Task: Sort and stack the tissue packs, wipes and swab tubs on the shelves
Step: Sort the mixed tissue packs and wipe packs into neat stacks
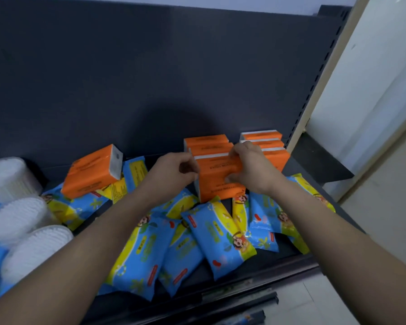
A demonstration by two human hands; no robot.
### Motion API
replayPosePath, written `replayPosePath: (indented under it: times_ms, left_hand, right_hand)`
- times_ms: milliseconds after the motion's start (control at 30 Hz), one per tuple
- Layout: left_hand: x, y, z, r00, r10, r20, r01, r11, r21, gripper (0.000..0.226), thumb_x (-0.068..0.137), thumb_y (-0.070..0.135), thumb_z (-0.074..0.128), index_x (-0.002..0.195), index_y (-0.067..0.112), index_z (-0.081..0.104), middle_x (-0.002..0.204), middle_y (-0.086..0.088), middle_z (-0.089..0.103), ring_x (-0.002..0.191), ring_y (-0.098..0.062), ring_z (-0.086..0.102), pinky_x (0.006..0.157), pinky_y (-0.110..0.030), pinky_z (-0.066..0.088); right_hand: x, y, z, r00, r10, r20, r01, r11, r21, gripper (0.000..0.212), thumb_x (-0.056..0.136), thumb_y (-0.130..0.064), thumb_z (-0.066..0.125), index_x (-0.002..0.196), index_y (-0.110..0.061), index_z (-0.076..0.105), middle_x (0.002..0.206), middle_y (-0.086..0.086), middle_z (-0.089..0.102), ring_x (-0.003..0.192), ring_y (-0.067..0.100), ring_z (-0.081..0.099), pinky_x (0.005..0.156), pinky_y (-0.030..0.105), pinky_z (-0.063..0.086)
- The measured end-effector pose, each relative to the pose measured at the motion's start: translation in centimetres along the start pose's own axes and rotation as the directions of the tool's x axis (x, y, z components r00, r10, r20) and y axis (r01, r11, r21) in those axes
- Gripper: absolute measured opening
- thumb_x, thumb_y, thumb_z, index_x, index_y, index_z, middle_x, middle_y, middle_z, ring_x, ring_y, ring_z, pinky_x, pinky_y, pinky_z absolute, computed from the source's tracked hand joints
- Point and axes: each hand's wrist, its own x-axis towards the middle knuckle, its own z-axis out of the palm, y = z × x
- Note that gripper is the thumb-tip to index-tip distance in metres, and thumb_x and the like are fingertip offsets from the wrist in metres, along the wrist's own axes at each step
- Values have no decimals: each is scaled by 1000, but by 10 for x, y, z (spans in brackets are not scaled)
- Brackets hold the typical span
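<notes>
head view: at mid frame the left hand (174,171) and right hand (251,167) curl round the two ends of an orange tissue pack (217,182), just in front of two orange stacks (206,144). a tilted orange pack (92,174) lies centre left. blue wipes (220,235) litter the shelf (256,275) below, with swab tubs (17,219) at far left.

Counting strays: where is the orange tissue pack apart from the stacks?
The stray tissue pack lies tilted left of centre in the head view, atop the wipes packs, right of the swab tubs.
</notes>
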Motion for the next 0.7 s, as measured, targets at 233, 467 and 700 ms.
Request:
replayPosePath:
  times_ms: [233,467,700]
  left_hand:
    - [5,37,40,985,141,96,-141,990,-9,12,79,6,66,87,15,66,83,8,63,78,-7,57,70,-14,43]
    - [11,54,73,970,85,227,-93,995,23,18,80,9,68,95,17,64,90,1,64,83,-13,59,69,-19,45]
    - [21,77,127,928,-230,293,97,908,407,44,80,53,62,96,13,53,89,-4,57,78,-19,53,67,-33,42]
  right_hand:
    - [-35,36,-28,978,195,-79,-181,971,157,27,82,-23,71,102,-8,61,103,9,65,95,25,59,83,36,48]
    - [-49,104,-33,874,484,49,-474,870,-134,51,81,-36,68,124,-11,54,124,14,58,118,34,50,93,39,47]
    - [-60,140,-32,831,500,244,-513,858,-13,70,78,-42,72,135,-11,45,133,9,54,121,29,52,98,37,43]
